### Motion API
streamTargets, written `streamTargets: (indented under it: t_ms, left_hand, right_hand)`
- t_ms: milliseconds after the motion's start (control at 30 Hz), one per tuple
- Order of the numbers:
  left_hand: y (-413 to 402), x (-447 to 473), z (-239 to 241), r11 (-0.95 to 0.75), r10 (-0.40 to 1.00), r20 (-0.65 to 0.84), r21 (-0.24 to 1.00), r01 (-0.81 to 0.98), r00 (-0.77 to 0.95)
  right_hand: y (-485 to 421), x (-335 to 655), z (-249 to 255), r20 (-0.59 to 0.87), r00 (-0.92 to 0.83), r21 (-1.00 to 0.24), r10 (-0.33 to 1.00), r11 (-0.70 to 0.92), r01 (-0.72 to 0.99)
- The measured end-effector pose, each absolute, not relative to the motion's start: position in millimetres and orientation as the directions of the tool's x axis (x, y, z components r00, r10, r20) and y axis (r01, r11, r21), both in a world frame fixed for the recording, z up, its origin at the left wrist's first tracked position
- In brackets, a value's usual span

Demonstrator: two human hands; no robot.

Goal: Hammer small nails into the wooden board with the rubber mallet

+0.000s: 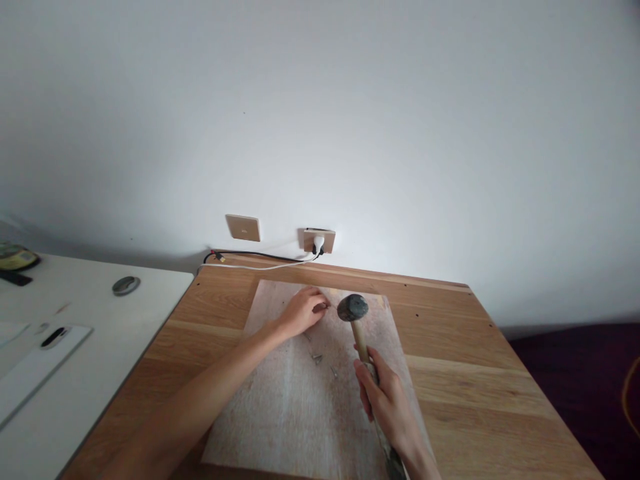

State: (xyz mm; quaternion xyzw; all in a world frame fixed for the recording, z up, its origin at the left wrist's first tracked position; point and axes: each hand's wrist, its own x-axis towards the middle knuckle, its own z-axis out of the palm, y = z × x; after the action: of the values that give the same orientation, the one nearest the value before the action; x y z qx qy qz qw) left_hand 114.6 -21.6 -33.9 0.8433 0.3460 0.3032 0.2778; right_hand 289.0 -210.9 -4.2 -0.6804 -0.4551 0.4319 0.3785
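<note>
The right hand [385, 393] had its grip wrapped tight on the hammer [356, 320], head poised beside the nail [330, 307] the left hand [303, 310] pinched upright on the board [280, 400], with loose nails [320, 357] nearer on that board, apparently undriven.

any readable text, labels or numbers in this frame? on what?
None readable.
Tape measure: markings blurred.
Wall plate: tiny mark, too small to read.
Hammer, board, right hand, left hand: no text.
</note>
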Motion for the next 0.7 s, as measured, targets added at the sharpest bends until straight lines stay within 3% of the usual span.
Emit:
streamTargets:
  t_ms: [333, 700]
  left_hand:
    - [-19, 115, -38, -0.489, 0.813, 0.245, 0.781, 0.390, 0.528]
    - [-22, 109, -27, -0.492, 0.807, 0.250, 0.786, 0.374, 0.535]
  right_hand:
    - [-190, 282, 7, -0.235, 0.148, -0.866, 0.961, -0.276, 0.417]
    - [-187, 275, 5, -0.241, 0.143, -0.858, 0.960, -0.280, 0.431]
